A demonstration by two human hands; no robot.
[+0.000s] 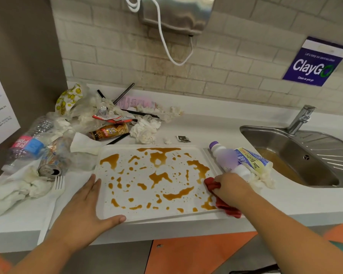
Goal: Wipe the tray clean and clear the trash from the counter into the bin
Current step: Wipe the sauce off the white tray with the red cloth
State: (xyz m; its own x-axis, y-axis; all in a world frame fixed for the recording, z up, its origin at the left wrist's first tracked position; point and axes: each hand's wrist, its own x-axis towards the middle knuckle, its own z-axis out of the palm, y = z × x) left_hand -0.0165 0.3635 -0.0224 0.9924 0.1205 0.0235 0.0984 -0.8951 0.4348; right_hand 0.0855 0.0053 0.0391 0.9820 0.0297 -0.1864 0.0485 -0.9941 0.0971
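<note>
Tray point(105, 206), white and blotched with brown spill point(158, 177), lies at the front edge of the counter point(206, 119), with the sink point(305, 155) to its right. The left hand point(83, 208) lies flat with straight fingers against the tray's near-left corner, thumb along the front rim, while the right hand point(232, 186) clenches a red cloth point(224, 206) on the tray's right edge. Trash point(107, 117) is heaped left of and behind the tray, and a bottle point(228, 157) lies just right of it.

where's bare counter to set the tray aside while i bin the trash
Bare counter behind the tray, between the trash pile and the sink; also the front strip right of the tray, before the sink. Crowded: everything left of the tray, and the bottle with tissues beside the sink.
</note>
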